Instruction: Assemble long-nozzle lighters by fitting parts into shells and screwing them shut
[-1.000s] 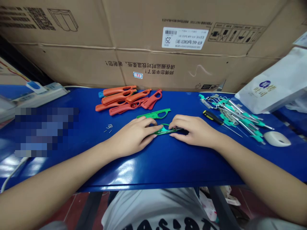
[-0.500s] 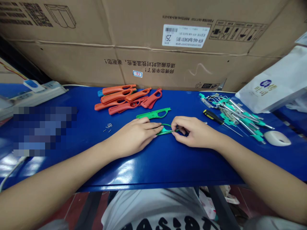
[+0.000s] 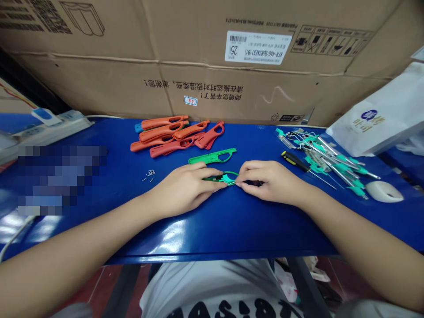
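Observation:
Low over the blue table, my left hand point(image 3: 185, 187) is closed around the handle end of a green lighter casing point(image 3: 228, 177), its fingers covering much of it. Part of the looped trigger guard and a dark piece inside show between the hands. My right hand point(image 3: 270, 181) pinches the casing's right end with thumb and fingertips; any small part in that pinch is hidden. Just beyond the hands lies another green casing half point(image 3: 210, 157), its hollow side showing. Several small metal pins or screws point(image 3: 151, 172) are scattered left of my left hand.
Orange and red lighter casings point(image 3: 162, 132) are piled at the back. To the right lie a yellow-black screwdriver point(image 3: 294, 161), metal lighter tubes with teal parts point(image 3: 334, 161), a white oval object point(image 3: 384, 191) and a white paper bag point(image 3: 380, 110). A power strip point(image 3: 62, 126) sits left; a cardboard box point(image 3: 198, 66) stands behind.
The fingers of my left hand have parted somewhat, showing more of the green casing's inside. My right fingertips have shifted slightly left along its end.

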Demonstrator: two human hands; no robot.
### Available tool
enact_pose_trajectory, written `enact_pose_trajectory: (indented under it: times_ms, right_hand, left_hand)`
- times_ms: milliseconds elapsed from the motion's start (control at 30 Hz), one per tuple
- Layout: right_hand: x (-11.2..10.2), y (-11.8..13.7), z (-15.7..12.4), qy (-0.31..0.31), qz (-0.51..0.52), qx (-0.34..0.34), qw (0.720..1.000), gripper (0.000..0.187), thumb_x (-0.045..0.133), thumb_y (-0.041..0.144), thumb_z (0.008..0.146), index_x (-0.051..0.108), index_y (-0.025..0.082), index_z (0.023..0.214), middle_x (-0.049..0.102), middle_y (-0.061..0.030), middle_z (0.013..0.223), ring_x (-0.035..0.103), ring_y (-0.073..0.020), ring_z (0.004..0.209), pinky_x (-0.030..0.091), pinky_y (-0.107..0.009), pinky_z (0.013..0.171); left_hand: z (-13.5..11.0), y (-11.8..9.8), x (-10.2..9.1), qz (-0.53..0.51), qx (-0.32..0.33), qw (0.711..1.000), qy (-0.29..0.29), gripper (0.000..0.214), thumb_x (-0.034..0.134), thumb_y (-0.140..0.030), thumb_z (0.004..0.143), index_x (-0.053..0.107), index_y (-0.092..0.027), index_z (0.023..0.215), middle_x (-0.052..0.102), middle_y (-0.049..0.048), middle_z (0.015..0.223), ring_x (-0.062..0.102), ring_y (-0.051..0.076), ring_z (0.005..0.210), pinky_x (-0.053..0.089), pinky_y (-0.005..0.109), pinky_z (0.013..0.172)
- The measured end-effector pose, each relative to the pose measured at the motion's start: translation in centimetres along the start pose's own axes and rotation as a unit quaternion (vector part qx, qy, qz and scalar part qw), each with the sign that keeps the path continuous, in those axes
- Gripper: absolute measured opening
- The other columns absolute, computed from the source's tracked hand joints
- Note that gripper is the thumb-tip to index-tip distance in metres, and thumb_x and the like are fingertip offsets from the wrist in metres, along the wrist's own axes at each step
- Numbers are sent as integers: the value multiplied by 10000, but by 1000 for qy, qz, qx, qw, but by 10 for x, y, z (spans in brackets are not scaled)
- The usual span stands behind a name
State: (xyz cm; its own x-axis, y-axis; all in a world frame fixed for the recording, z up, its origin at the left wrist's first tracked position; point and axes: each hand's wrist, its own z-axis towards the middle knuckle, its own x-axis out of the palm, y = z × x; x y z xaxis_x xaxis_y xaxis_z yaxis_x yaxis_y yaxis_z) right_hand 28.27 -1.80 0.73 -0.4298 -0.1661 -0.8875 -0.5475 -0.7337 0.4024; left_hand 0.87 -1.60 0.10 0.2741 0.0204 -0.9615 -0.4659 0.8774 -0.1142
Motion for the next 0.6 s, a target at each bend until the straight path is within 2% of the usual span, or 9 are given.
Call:
enact_pose_trajectory:
  times_ms: [333, 600]
  right_hand:
    - [-4, 4, -1, 20, -30, 16, 999, 177, 607, 235, 956, 780, 221, 989, 739, -44, 1028, 688, -160, 823, 491, -275, 730]
    - [-4, 7, -3, 2, -59, -4, 998, 209, 574, 244, 977, 781, 223, 983, 754, -46, 1014, 705, -164, 839, 492, -276, 727]
  left_hand:
    - [0, 1, 2, -13, -6, 1000, 0, 327, 479, -257, 1047, 701, -297, 1284, 670, 40, 1367, 636, 248, 1152, 548, 421, 987]
    - [3, 0, 0, -104, -43, 993, -22, 191, 567, -238, 1004, 685, -228, 1154, 729, 46, 1202, 661, 204, 1091, 543, 344, 943]
